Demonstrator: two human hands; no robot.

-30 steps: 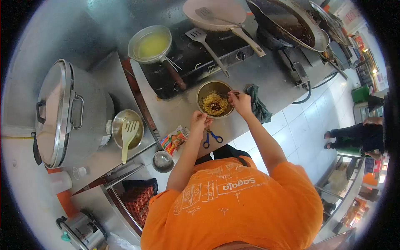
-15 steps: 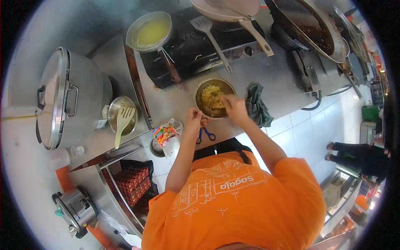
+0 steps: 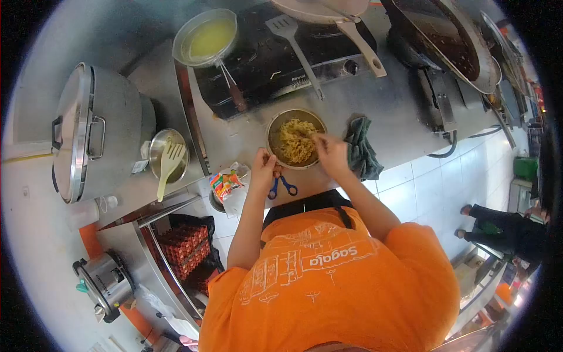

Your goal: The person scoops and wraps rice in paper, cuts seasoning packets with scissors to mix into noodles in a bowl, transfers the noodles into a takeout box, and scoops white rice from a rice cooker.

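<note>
A metal bowl (image 3: 272,126) of noodles (image 3: 297,141) stands on the steel counter in front of me. My left hand (image 3: 265,165) is closed on the bowl's near left rim. Over its right side is my right hand (image 3: 332,154), fingers pinched together at the edge of the noodles; what they hold is too small to make out. Blue-handled scissors (image 3: 283,186) lie at the counter's front edge, just below my left hand. To the left of that hand is a torn, colourful food packet (image 3: 227,185). A dark cloth (image 3: 363,149) lies crumpled right of the bowl.
Behind the bowl, a black gas stove (image 3: 264,64) carries a pot of yellowish liquid (image 3: 206,40), a spatula (image 3: 296,50) and a pan (image 3: 316,9). A large lidded pot (image 3: 111,132) and a small bowl with a slotted turner (image 3: 170,164) stand left. A person (image 3: 504,229) is far right.
My right hand has stirred the noodles, which now lie spread more evenly across the bowl. The left hand stays at the rim. The whole view has shifted slightly.
</note>
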